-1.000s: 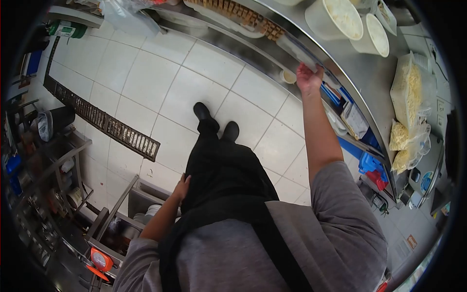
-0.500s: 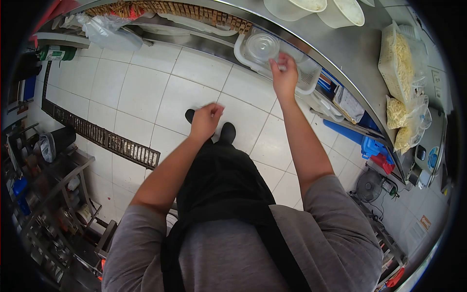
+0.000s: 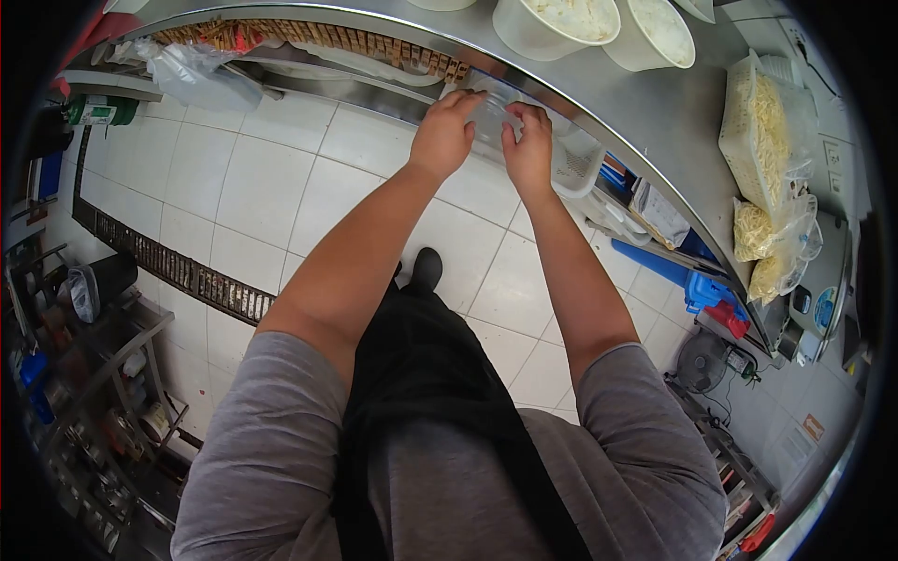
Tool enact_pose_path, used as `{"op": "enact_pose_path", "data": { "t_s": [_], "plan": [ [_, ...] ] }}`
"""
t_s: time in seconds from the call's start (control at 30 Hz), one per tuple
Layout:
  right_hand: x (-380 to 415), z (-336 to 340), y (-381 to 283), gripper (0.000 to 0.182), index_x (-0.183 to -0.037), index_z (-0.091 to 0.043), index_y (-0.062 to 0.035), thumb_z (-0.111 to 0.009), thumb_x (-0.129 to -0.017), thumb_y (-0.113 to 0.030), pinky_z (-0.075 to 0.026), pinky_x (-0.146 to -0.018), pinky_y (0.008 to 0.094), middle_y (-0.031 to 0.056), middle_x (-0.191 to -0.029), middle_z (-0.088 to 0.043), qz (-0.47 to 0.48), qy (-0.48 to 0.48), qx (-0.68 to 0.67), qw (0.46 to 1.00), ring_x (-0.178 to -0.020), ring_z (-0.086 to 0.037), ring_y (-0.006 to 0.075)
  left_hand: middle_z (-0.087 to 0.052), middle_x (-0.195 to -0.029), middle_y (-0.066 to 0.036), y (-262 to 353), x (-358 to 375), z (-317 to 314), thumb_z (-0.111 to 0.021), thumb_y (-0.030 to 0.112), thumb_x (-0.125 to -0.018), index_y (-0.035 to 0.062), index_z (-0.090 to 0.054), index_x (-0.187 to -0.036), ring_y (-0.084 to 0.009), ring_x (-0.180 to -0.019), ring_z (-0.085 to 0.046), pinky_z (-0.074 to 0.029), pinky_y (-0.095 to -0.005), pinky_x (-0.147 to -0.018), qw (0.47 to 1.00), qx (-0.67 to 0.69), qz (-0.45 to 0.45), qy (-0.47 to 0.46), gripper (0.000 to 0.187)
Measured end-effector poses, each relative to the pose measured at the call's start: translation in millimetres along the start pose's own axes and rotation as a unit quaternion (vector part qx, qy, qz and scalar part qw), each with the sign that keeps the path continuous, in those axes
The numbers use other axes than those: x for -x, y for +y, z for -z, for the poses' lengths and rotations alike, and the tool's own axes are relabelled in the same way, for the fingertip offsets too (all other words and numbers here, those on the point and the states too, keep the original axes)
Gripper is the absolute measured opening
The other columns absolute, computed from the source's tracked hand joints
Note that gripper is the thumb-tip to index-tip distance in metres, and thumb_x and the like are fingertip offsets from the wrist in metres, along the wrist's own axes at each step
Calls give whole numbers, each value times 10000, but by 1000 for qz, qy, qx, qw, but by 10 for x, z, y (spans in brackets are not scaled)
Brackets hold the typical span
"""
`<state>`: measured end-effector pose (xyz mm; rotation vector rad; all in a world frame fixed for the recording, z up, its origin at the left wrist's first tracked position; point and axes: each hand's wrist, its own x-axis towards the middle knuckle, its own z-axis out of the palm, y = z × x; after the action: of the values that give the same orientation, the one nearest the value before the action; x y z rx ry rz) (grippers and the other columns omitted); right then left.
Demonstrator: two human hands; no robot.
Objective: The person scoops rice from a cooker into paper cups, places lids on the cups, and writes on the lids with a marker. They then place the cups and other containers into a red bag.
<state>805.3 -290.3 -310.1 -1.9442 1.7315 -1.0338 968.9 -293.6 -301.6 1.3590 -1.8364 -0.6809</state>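
Note:
Below the steel counter's front edge, a round clear plastic piece [image 3: 488, 123], lid- or tub-like, sits between my two hands. My left hand [image 3: 443, 133] reaches in from the left, its fingers bent over the near rim. From the right, my right hand [image 3: 529, 148] curls its thumb and fingers at the opposite side. Much of the piece is hidden behind the fingers. Under and beside it is a white plastic basket [image 3: 585, 178] with a perforated bottom, partly covered by my right hand.
White tubs [image 3: 561, 23] of pale food stand on the steel counter [image 3: 645, 107]. Farther right are a basket of noodle-like strips [image 3: 762, 131] and filled bags [image 3: 762, 238]. A floor drain grate [image 3: 178, 266] runs at left, near a metal rack [image 3: 112, 360]. A fan [image 3: 700, 363] stands at lower right.
My left hand has moved from in front of my body up to the clear plastic piece. My right hand has shifted slightly left, staying beside it. The view has shifted a little.

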Motion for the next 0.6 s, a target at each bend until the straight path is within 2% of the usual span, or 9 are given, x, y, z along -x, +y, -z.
{"op": "enact_pose_path", "data": {
  "t_s": [0.13, 0.2, 0.27, 0.4, 0.47, 0.53, 0.6],
  "plan": [
    [22, 42, 39, 308, -1082, -607, -63, -653, -784, 0, -454, -902, 437, 154, -1054, -595, -13, -17, -11, 1000, -1032, -550, 361, -578, -1232, -136, 50, -68, -21, -649, 24, -818, 110, -598, -1221, -348, -1073, -585, -498, -402, -893, 998, 8, 49, -29, 415],
    [31, 59, 66, 308, -1098, -614, -69, -660, -797, -20, -454, -905, 434, 156, -1065, -596, -8, -24, -4, 1000, -1035, -551, 356, -583, -1237, -122, 49, -59, -32, -665, 40, -814, 95, -604, -1129, -346, -1069, -587, -500, -406, -869, 998, 6, 62, -28, 325],
    [33, 80, 70, 313, -1147, -629, -89, -673, -838, -98, -451, -917, 425, 161, -1098, -598, 8, -35, -35, 999, -1045, -547, 345, -596, -1221, -114, 1, -36, -33, -680, 49, -807, 90, -595, -1085, -346, -1066, -591, -501, -406, -864, 999, 6, 43, -19, 294],
    [-31, 68, 208, 320, -1180, -637, -104, -671, -868, -168, -467, -888, 419, 158, -1075, -617, 15, -20, -53, 998, -1017, -572, 322, -634, -1171, -97, -78, 43, -95, -698, 43, -803, 78, -556, -992, -351, -1066, -597, -504, -401, -864, 1000, 6, 7, -20, 239],
    [-96, 156, 117, 292, -1157, -644, -87, -658, -880, -179, -488, -848, 421, 162, -1033, -637, -90, -69, -16, 993, -962, -608, 309, -642, -1158, -95, -81, 71, -80, -686, 16, -809, 80, -551, -996, -347, -1064, -600, -505, -383, -866, 999, 39, 12, -25, 239],
    [-118, 127, 233, 278, -1143, -645, -83, -647, -889, -194, -496, -823, 420, 166, -1028, -645, -102, -85, 16, 991, -941, -622, 304, -649, -1145, -93, -82, 105, -30, -674, -10, -816, 83, -545, -999, -344, -1061, -604, -507, -365, -868, 997, 72, 18, -28, 243],
    [-187, 137, 331, 267, -1130, -647, -78, -637, -897, -208, -504, -798, 420, 171, -1024, -652, -115, -102, 49, 987, -920, -636, 300, -657, -1144, -112, -113, 167, 46, -661, -12, -833, 80, -522, -990, -334, -1057, -607, -499, -378, -868, 995, 100, 24, 8, 229]
  ]
}}
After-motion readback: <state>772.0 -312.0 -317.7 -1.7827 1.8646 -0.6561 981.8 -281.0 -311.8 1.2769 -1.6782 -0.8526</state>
